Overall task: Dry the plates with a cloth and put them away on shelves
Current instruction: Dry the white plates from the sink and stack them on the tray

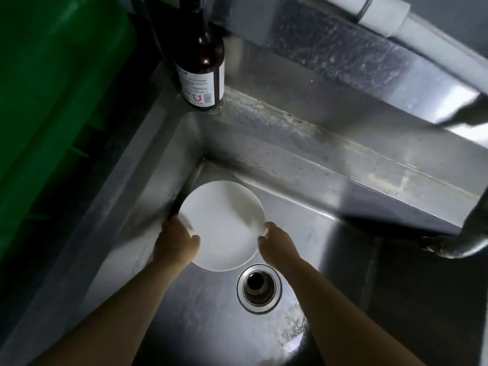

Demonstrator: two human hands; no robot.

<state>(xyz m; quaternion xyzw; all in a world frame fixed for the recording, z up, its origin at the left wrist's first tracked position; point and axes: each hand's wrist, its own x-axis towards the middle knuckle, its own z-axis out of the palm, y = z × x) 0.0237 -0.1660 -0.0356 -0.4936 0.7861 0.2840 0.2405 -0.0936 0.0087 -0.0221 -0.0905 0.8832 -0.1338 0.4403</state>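
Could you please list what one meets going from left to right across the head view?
Green bin → left hand → white plate → right hand → faucet spout. The brown bottle and the drain overlap the plate's span, so they are left out.

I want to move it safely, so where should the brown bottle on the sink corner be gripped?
Grip the brown bottle round its wide labelled body, coming from the basin side. It stands upright on the corner ledge, and the green bin crowds its other side.
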